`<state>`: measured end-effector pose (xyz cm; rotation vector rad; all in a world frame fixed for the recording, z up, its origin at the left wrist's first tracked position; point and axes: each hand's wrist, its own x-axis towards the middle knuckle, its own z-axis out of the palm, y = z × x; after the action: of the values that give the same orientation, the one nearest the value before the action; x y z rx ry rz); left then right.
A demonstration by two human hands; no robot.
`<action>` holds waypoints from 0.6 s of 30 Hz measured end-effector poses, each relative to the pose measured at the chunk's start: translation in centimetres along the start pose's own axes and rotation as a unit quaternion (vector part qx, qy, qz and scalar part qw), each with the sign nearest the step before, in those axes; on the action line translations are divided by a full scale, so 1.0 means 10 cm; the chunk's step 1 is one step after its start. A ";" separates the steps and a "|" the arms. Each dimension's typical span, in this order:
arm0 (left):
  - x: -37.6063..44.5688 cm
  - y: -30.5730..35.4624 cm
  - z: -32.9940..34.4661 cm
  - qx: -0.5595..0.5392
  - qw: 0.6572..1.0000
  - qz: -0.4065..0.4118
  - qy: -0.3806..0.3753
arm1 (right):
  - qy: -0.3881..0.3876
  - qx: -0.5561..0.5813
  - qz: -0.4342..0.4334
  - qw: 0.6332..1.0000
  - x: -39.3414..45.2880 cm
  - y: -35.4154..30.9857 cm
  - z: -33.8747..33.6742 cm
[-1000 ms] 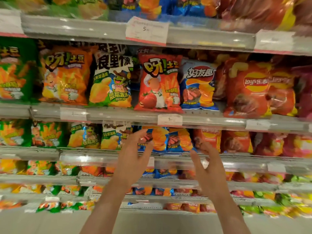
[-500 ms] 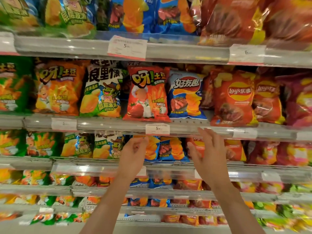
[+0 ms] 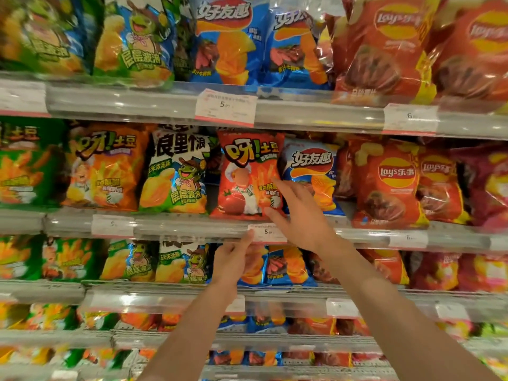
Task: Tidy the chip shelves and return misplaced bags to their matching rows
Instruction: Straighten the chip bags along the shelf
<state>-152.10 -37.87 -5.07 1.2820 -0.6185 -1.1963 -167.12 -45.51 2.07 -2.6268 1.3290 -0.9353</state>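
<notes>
A red fries bag [image 3: 247,174] stands on the middle shelf [image 3: 178,226] between a green-and-blue frog bag [image 3: 176,171] and a blue chip bag [image 3: 310,171]. My right hand [image 3: 299,215] is spread open at the red bag's lower right corner, fingertips on or just at its front; no grip is visible. My left hand [image 3: 233,258] is lower, just under the shelf rail, fingers loosely curled in front of a blue bag [image 3: 283,266] on the shelf below, holding nothing. An orange fries bag [image 3: 104,166] of the same brand stands further left.
Red Lay's bags [image 3: 387,182] fill the right side of the middle and upper shelves. Blue bags [image 3: 225,39] and frog bags [image 3: 132,42] line the top shelf. White price tags [image 3: 225,107] hang on the clear shelf rails. Lower shelves hold more mixed bags.
Both hands have risen. My right hand went from below the middle shelf rail up to the red fries bag's corner. My view has moved closer and tilted upward.
</notes>
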 end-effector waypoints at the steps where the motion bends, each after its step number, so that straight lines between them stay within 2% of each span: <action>1: 0.01 0.00 -0.02 0.002 1.000 -0.002 -0.004 | -0.020 0.022 0.012 0.999 0.07 -0.02 -0.02; 5: 0.01 0.03 -0.04 0.025 1.000 -0.008 -0.003 | -0.080 0.065 0.046 0.994 0.25 -0.04 -0.06; 18: 0.05 -0.01 -0.01 0.053 0.998 0.005 0.014 | -0.060 0.051 0.029 0.996 0.25 -0.03 0.05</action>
<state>-151.90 -38.27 -5.30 1.3809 -0.6740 -1.1473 -165.51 -47.26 3.02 -2.5106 1.2863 -0.8012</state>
